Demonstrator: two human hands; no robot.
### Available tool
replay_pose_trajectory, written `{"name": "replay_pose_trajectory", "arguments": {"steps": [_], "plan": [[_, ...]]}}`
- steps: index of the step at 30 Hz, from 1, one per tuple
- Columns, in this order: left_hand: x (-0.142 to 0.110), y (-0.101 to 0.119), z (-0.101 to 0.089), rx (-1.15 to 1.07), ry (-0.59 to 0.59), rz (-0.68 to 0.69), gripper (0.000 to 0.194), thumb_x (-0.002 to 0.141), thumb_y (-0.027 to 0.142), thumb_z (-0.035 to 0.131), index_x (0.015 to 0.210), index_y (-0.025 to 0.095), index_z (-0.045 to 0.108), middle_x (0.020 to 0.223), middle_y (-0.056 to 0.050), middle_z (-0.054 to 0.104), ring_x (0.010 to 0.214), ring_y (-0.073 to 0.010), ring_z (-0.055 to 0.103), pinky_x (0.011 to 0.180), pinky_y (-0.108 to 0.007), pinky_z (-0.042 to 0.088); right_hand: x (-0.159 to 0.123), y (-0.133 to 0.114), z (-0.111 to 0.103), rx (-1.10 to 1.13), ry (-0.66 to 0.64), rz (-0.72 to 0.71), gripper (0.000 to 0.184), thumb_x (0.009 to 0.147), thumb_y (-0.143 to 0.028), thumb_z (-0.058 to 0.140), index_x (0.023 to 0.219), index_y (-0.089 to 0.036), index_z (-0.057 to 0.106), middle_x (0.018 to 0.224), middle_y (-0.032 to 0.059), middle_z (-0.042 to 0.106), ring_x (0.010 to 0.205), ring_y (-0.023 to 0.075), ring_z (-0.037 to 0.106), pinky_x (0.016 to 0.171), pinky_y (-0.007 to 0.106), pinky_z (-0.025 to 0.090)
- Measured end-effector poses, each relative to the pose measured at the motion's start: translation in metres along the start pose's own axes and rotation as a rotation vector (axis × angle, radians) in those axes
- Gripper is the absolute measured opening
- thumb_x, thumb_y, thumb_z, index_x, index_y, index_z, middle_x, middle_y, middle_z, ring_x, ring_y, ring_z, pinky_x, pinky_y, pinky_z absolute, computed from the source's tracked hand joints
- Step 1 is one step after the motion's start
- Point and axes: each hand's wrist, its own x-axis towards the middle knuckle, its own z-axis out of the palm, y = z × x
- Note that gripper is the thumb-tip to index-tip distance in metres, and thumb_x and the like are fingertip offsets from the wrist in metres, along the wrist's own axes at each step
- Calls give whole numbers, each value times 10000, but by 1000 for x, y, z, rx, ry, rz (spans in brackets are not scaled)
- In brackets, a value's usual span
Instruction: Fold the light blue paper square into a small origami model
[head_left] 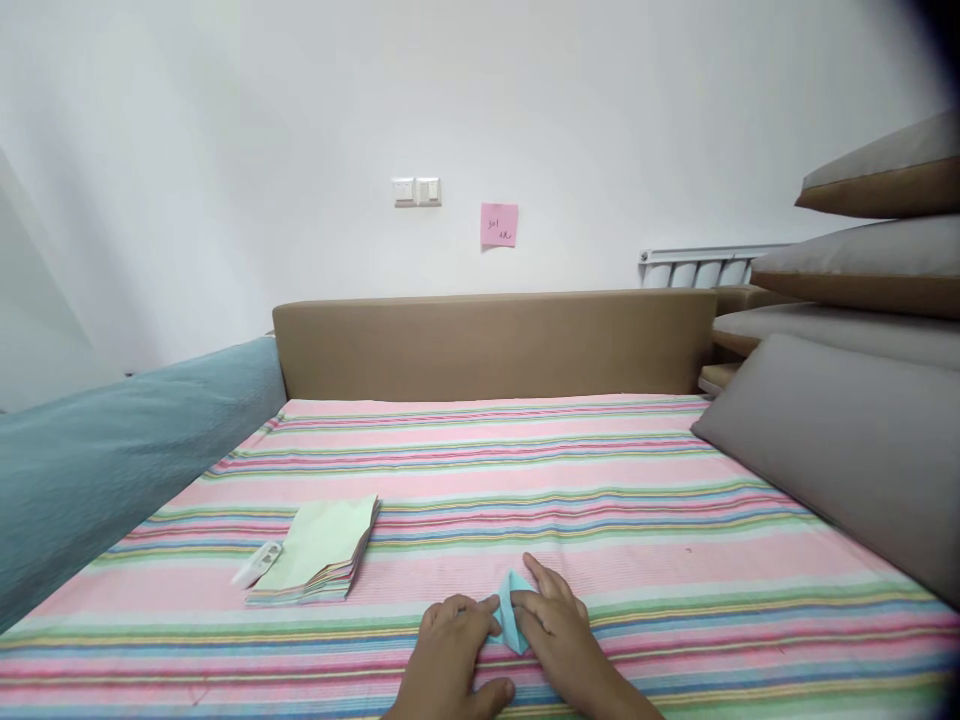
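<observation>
A small piece of light blue folded paper (513, 622) lies on the striped sheet close in front of me, with a fold standing up. My left hand (452, 648) presses its curled fingers on the paper's left side, and its thumb lies lower on the sheet. From the right, my right hand (559, 628) grips the raised fold, one finger reaching into it. The fingers cover part of the paper. Further left lies a stack of coloured paper sheets (322, 545), pale green on top, with a small white object (257, 564) against its left edge.
The striped sheet (495, 470) covers the flat surface. A brown backrest (495, 348) runs along the back, a blue-covered armrest (142, 440) along the left. Grey cushions (847, 430) are piled at the right. On the wall are switches (416, 192) and a pink note (499, 225).
</observation>
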Motion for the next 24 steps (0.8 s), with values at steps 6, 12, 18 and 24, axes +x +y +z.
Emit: {"name": "replay_pose_trajectory", "arguments": {"steps": [6, 12, 18, 24], "plan": [[0, 3, 0, -19, 52, -27, 358, 671, 266, 680, 1003, 253, 547, 1104, -27, 596, 997, -243, 507, 854, -395, 397, -6, 1, -14, 54, -158, -63, 372, 782, -549, 491, 999, -287, 641, 1500, 41, 181, 1360, 265, 147, 1042, 469, 172], [0, 7, -4, -37, 56, 5, 248, 747, 366, 646, 957, 260, 567, 1115, -20, 601, 975, -237, 510, 835, -391, 399, -7, 2, -13, 1, -140, -86, 321, 592, -365, 690, 885, -240, 645, 1496, 49, 186, 1353, 276, 163, 1032, 423, 198], [0, 6, -6, -67, 22, -5, 266, 730, 312, 655, 981, 280, 572, 1181, 0, 572, 1019, -236, 479, 882, -398, 362, -7, 6, -11, -6, -145, -96, 292, 604, -339, 674, 881, -253, 647, 1499, 32, 180, 1354, 269, 154, 1036, 415, 185], [1, 2, -3, -93, -25, -85, 333, 635, 232, 707, 944, 289, 596, 1233, 13, 552, 1060, -248, 456, 906, -391, 335, -7, 5, -10, -8, -153, -72, 222, 669, -360, 626, 872, -277, 662, 1497, 3, 186, 1360, 235, 143, 1049, 396, 164]]}}
